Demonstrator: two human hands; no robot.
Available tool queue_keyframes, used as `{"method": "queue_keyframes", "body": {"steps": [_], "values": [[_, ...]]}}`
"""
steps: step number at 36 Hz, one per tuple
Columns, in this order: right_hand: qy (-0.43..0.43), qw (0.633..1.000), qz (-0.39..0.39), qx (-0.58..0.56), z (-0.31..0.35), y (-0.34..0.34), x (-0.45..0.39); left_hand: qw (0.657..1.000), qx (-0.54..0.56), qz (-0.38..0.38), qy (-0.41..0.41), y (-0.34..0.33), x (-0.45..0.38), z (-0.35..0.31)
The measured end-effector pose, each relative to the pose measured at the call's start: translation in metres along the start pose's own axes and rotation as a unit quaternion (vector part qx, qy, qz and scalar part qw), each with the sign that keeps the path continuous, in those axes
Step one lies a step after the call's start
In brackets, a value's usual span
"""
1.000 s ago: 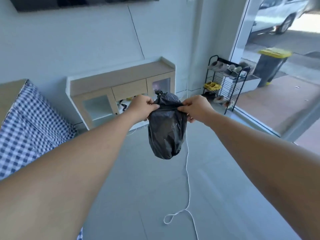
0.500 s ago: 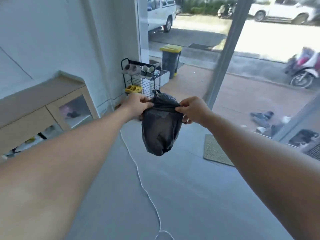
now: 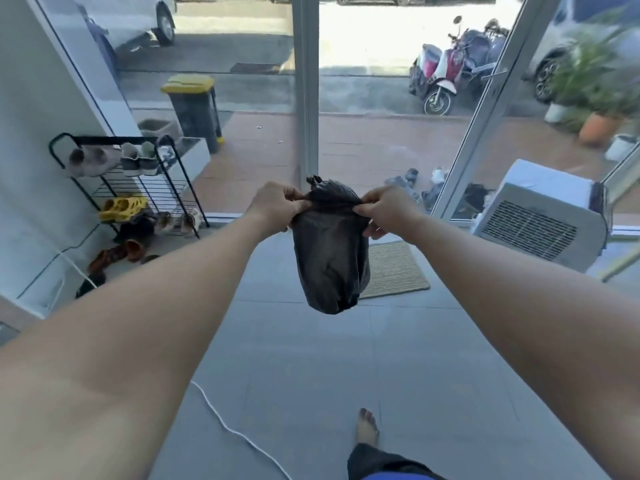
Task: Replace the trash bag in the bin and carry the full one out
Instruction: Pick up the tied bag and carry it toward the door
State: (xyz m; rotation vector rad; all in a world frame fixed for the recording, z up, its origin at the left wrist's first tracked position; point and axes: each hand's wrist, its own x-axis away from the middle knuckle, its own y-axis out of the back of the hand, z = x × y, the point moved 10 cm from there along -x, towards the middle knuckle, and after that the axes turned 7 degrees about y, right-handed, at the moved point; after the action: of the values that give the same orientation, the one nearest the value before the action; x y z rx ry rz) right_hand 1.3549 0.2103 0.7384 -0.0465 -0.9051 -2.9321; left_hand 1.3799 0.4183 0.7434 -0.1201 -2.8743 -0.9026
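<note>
A small full black trash bag (image 3: 330, 251), knotted at the top, hangs in front of me at chest height. My left hand (image 3: 278, 204) pinches its top edge on the left and my right hand (image 3: 388, 209) pinches the top edge on the right, both arms stretched out. The bag dangles above the grey tiled floor, just before a doormat (image 3: 394, 268). Outside the glass stands a dark wheeled bin with a yellow lid (image 3: 194, 105). The indoor bin is not in view.
Glass doors with a white frame post (image 3: 306, 84) are straight ahead. A black shoe rack (image 3: 128, 181) stands at the left wall, a white appliance (image 3: 543, 216) at the right. A white cord (image 3: 239, 434) trails on the floor. My bare foot (image 3: 367, 426) is below. Motorbikes (image 3: 450, 64) are parked outside.
My view has swung right from the wall cabinet to the glass doors. Both hands keep the same hold on the bag's top, and I have stepped closer to the doormat.
</note>
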Motion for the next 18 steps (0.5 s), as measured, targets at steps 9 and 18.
{"method": "queue_keyframes", "body": {"steps": [9,18], "values": [[-0.051,0.998,0.034,0.011,-0.085,0.022,-0.109,0.996,0.046,0.018,0.076,-0.072,-0.122,0.015],[-0.117,0.991,0.064,0.010,-0.170,0.005,-0.198,0.983,0.061,0.036,0.167,-0.130,-0.211,0.069]]}}
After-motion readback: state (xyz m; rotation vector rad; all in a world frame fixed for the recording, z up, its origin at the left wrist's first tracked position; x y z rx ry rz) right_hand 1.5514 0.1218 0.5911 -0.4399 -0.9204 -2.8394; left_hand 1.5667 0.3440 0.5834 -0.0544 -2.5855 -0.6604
